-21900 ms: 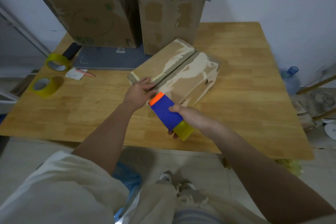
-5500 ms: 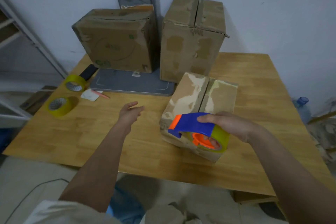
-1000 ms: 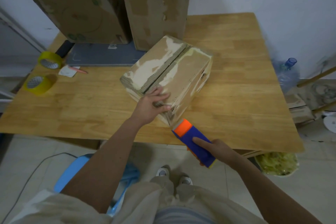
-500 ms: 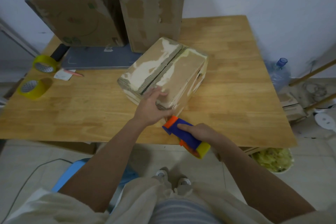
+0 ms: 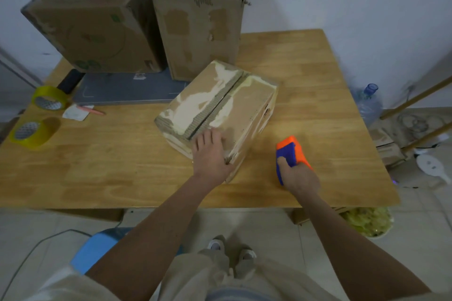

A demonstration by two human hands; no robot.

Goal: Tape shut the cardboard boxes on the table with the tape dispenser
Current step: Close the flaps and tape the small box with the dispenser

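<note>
Three boxes (image 5: 220,107), two tape rolls (image 5: 33,131), one dispenser (image 5: 291,151).

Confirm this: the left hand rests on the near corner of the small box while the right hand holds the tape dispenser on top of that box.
Not quite. The head view shows the right hand holding the tape dispenser over the table, right of the small box. The left hand does rest on its near corner.

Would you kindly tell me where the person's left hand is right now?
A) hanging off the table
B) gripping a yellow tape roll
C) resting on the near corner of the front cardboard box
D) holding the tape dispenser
C: the left hand lies flat on the near corner of the front cardboard box, while the right hand grips the tape dispenser.
</note>
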